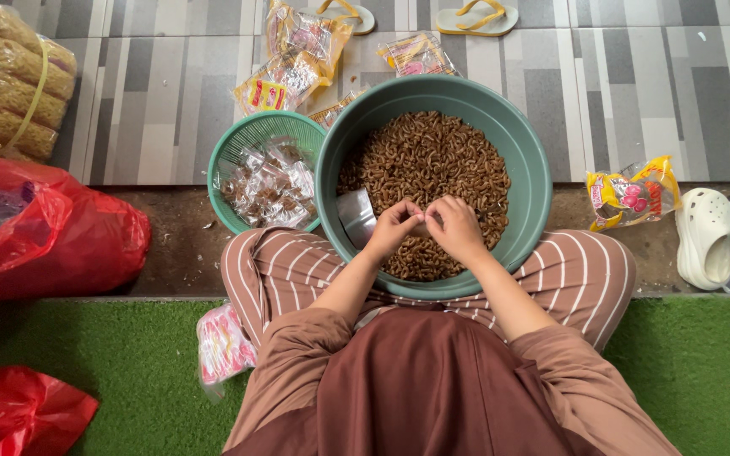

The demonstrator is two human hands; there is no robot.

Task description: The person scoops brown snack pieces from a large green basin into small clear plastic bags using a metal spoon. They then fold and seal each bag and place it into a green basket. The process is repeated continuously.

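Both hands, left [392, 226] and right [458, 226], pinch a small clear bag [423, 221] over basin [519, 160] of brown curled snacks [428, 160].

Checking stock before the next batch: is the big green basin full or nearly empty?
Partly full. The big green basin holds a mound of brown curled snacks covering its bottom, but bare inner wall shows well above them.

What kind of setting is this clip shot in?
Probably a home porch or doorway floor used for packing snacks: tiled floor, sandals left at its edge, and a green basin of brown curled snacks on the sitter's lap.
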